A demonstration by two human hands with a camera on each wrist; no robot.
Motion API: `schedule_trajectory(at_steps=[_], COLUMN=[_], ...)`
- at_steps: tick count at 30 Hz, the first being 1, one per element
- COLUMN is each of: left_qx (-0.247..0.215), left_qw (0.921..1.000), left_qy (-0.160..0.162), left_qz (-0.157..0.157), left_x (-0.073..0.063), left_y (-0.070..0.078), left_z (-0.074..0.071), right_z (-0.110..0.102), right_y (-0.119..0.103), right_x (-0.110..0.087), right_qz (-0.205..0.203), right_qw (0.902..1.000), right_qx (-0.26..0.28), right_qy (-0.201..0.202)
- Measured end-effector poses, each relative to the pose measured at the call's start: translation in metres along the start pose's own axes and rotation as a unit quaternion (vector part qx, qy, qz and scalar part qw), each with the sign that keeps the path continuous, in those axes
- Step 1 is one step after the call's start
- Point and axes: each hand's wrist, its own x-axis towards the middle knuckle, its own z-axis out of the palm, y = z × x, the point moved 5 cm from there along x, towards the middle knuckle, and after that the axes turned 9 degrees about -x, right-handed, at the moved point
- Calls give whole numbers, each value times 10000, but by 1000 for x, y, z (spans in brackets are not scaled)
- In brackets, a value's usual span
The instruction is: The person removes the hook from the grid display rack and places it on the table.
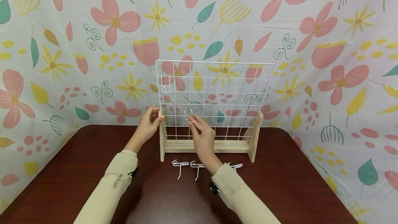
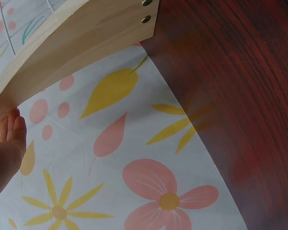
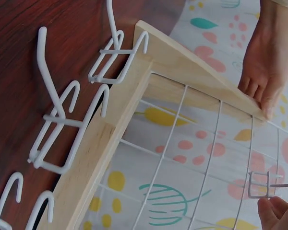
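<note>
A white wire grid panel (image 1: pixel 214 62) stands upright in a wooden stand (image 1: pixel 178 147). My left hand (image 1: pixel 148 123) grips the top of the stand's left side piece, thumb in front and fingers behind; the left wrist view catches only its fingers (image 2: pixel 20 128) at the wood. In front of the grid, my right hand (image 1: pixel 203 137) pinches a white wire display hook by its prong (image 3: pixel 281 185). The held hook's squarish frame faces the grid; whether it touches the wires I cannot tell. Another white hook (image 1: pixel 166 89) hangs on the grid's upper left.
Several loose white hooks (image 1: pixel 180 164) lie in a row on the dark red-brown table (image 1: pixel 77 168), before the stand's base. My right forearm partly covers that row. A floral cloth (image 1: pixel 118 58) hangs behind and along the sides of the table.
</note>
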Motion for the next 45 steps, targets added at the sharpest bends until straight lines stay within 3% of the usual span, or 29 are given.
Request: schedule_trajectory(at_steps=[10, 17, 29, 38, 45], left_qx=[-39, 38, 20, 8, 72], left_qw=[9999, 10000, 10000, 10000, 10000], left_qy=[-26, -28, -15, 0, 14], left_qz=[-114, -12, -2, -57, 14], left_x=[0, 0, -1, -1, 0], left_y=[-1, -1, 0, -1, -1], left_z=[1, 2, 2, 2, 0], right_z=[-17, -30, -46, -60, -60], right_y=[-1, 0, 1, -15, 1], right_x=[0, -1, -6, -6, -15], right_qz=[-172, -297, -461, -629, -1017], right_qw=[9998, 9992, 9988, 9980, 9942], right_qx=[-65, -261, 29, 14, -210], right_qy=[-82, -73, -135, -118, -283])
